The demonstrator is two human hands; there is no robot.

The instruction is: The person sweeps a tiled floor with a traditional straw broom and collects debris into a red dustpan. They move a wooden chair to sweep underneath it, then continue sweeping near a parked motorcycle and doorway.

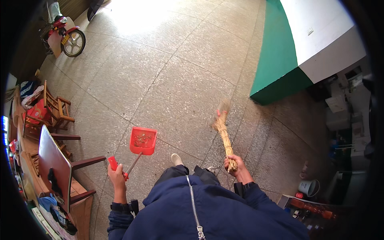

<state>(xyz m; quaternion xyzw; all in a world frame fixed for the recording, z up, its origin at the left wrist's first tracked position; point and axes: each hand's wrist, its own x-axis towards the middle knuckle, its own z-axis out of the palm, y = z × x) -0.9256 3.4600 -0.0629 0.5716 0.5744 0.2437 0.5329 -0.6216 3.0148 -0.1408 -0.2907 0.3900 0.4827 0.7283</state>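
My left hand [117, 177] is closed around the red grip [112, 163] of a long-handled dustpan. The red plastic pan [143, 141] has dry leaf bits and dirt [142, 139] in it, and a thin grey tube joins it to the grip. In my right hand [238, 169] is a short straw broom [224, 136], held by its bound stalk handle. Its bristles [223, 106] point away from me, blurred, low over or on the speckled floor. A pale shoe [177, 159] of mine shows between the two tools.
A wooden bench [79, 195], a tilted red-brown table [55, 168] with legs out, and small wooden chairs [61, 109] line the left. A red motorcycle [64, 36] stands far left. A green-and-white wall corner [276, 75] juts in at right. A bucket [309, 187] sits lower right.
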